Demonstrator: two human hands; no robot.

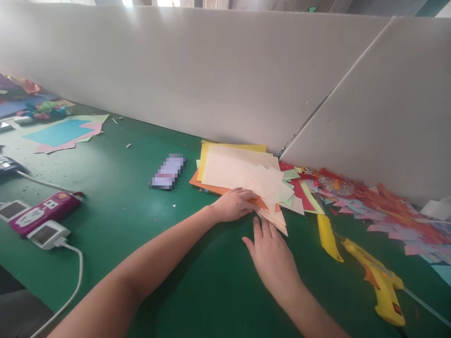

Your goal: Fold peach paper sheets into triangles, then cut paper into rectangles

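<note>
A pile of coloured paper sheets (232, 166), cream on top with yellow and orange beneath, lies against the partition. My left hand (233, 205) rests on the pile's front edge, its fingers slightly curled and pointing right over an orange sheet; its thumb is hidden. Just in front, my right hand (275, 256) is open, thumb apart and fingers stretched out. Its fingertips meet the edge of some cream paper scraps (276, 219). More cut pieces, cream and pale green, spread over the right side of the pile.
Right of my hands lie a yellow cutter knife (329, 237), a yellow hot glue gun (378, 277) and many paper strips (387, 206). To the left are a phone (168, 172), a purple power strip (45, 213) with a white cable (80, 267), and blue and pink sheets (59, 133).
</note>
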